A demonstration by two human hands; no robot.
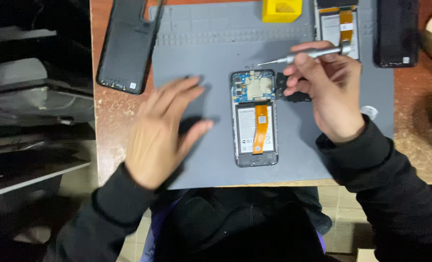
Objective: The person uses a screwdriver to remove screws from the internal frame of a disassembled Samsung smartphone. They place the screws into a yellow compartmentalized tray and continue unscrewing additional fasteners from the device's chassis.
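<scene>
An opened smartphone (pixel 254 119) lies back side up on a grey work mat (pixel 206 53), showing its blue circuit board, white battery and an orange flex cable. My right hand (pixel 327 92) holds a slim silver screwdriver (pixel 308 54) level, tip pointing left above the phone's top, while its lower fingers pinch a black plastic cover piece (pixel 293 92) just right of the phone's top. Left of the phone, my left hand (pixel 160 131) hovers flat over the mat with fingers spread, holding nothing; it is blurred.
A black phone back cover (pixel 126 46) lies at the mat's upper left on the brown table. A yellow plastic box (pixel 282 9), a second opened phone (pixel 339 26) and a dark phone (pixel 395 31) sit along the far edge. Dark shelves (pixel 31 102) stand at left.
</scene>
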